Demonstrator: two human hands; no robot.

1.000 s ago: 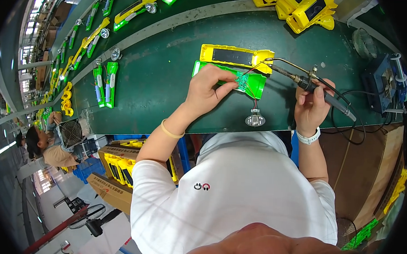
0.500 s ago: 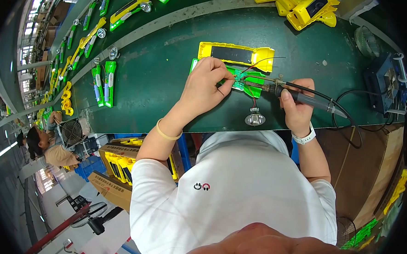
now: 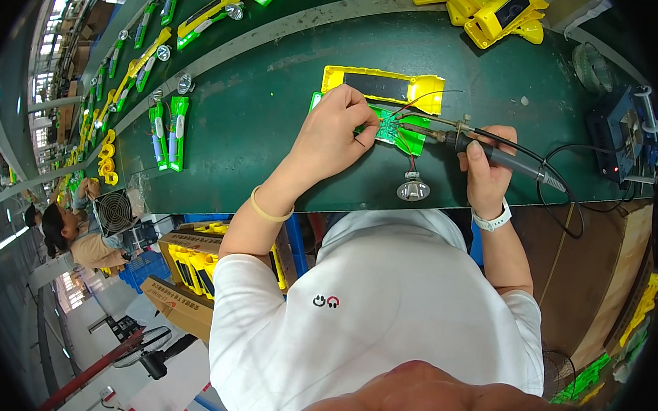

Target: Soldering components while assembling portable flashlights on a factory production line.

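My right hand (image 3: 488,175) grips a soldering iron (image 3: 511,165) by its dark handle. Its tip points left at a small green circuit board (image 3: 387,125), though contact cannot be made out. The board lies in a bright green flashlight casing half (image 3: 414,141). At the board's left side my left hand (image 3: 336,131) is closed in a pinch, its fingertips hiding whatever they hold. Wires run from the board to a round reflector lamp (image 3: 413,190) near the table edge. Just beyond lies a yellow casing half (image 3: 426,84) with a dark panel, a thin wire crossing it.
A blue soldering station (image 3: 614,135) stands at the right, its black cable looping to the iron. Yellow casings (image 3: 495,21) are piled at the back. Two green assemblies (image 3: 176,134) lie left, beside a line of flashlight parts. Another person (image 3: 82,233) sits far left.
The soldering iron and my right hand have shifted slightly right, with the tip a little farther up the board. My left hand has moved only slightly and stays pinched.
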